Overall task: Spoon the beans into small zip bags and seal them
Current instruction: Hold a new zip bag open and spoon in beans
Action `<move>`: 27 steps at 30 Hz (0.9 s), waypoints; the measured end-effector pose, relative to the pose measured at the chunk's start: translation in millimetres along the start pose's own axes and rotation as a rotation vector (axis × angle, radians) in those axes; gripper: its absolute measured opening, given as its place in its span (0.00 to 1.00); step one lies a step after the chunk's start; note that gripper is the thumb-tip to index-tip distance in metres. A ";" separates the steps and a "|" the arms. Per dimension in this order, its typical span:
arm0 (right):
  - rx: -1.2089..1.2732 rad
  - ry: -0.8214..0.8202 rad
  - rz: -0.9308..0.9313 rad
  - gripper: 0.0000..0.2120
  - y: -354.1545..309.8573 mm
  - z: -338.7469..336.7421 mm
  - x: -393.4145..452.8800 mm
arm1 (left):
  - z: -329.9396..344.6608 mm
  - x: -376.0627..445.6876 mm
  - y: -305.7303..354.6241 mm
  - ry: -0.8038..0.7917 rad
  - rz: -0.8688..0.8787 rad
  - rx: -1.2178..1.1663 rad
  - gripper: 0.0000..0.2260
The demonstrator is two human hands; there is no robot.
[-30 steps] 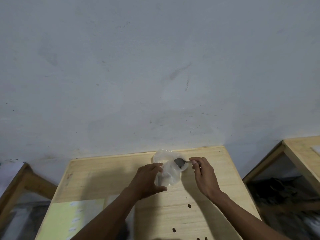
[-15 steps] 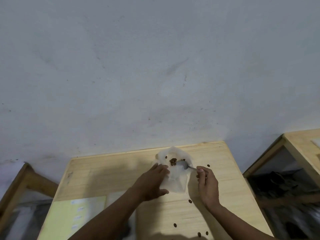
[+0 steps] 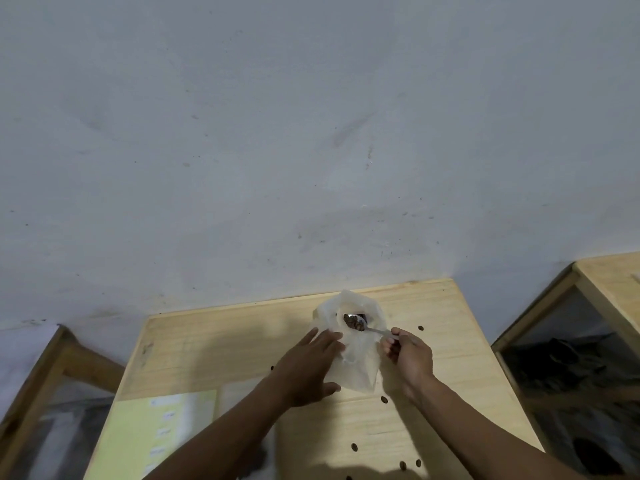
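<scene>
The clear plastic bag lies near the far edge of the table, towards its far right corner, long axis running from the near edge to the far one and its mouth gaping at the far end, where brown beans sit in the bowl of a spoon. The left hand rests on the bag's left side, fingers nearly straight, likely to keep it from sliding; the right hand pinches the spoon handle. Stray beans dot the near right part.
</scene>
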State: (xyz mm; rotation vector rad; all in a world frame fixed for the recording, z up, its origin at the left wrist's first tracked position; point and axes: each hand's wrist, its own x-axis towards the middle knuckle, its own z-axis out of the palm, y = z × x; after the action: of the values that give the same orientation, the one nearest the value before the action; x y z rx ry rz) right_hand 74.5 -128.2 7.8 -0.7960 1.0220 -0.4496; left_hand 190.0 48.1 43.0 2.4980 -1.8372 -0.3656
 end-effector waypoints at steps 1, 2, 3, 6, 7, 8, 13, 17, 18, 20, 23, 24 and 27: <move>-0.007 -0.007 -0.009 0.09 -0.5 -0.3 -0.3 | 0.7 -0.7 -0.4 -0.003 -0.015 0.016 0.31; -0.007 -0.015 -0.016 0.09 -1.1 -0.3 -0.4 | 1.4 -1.2 -0.8 -0.009 -0.038 0.021 0.31; -0.013 -0.021 -0.029 0.09 -2.2 -0.7 -0.3 | 2.2 -1.8 -1.4 -0.017 -0.071 0.015 0.31; -0.089 -0.025 -0.091 0.10 -8.0 -0.7 -1.0 | 2.6 -2.5 -2.8 -0.030 -0.159 -0.030 0.32; -0.110 -0.018 -0.110 0.10 -9.9 -1.1 -0.9 | 1.9 -2.4 -3.1 -0.027 -0.177 -0.043 0.32; -0.130 -0.010 -0.128 0.10 -12.2 -1.3 -0.4 | 1.0 -1.6 -3.3 -0.019 -0.192 -0.056 0.32; -0.267 -0.009 -0.151 0.11 -19.5 -5.8 4.7 | 0.8 1.3 -3.2 0.007 -0.268 -0.137 0.33; -0.219 -0.024 -0.112 0.11 -19.8 -8.7 3.9 | 0.4 1.9 -0.1 0.018 -0.272 -0.155 0.33; -0.193 -0.024 -0.103 0.11 -20.2 -8.7 2.8 | 0.3 2.1 0.1 0.019 -0.271 -0.150 0.32; -0.160 -0.021 -0.102 0.12 -23.0 -8.1 0.3 | 1.9 2.1 -1.5 0.013 -0.276 -0.148 0.32; -0.148 -0.007 -0.155 0.12 -33.4 -5.3 -4.6 | 4.2 1.4 -4.9 -0.007 -0.310 -0.183 0.33; -0.151 -0.008 -0.182 0.12 -37.9 -4.2 -6.5 | 4.7 1.0 -5.6 -0.010 -0.324 -0.199 0.33; -0.181 -0.030 -0.268 0.12 -53.1 -0.5 -14.1 | 4.9 0.9 -5.0 -0.015 -0.366 -0.234 0.33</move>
State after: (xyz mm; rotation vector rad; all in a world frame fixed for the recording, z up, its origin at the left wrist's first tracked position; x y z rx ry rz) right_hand 68.8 -153.2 56.5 -1.1060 0.9402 -0.5776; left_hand 193.9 49.3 37.4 2.6552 -1.2458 -0.5712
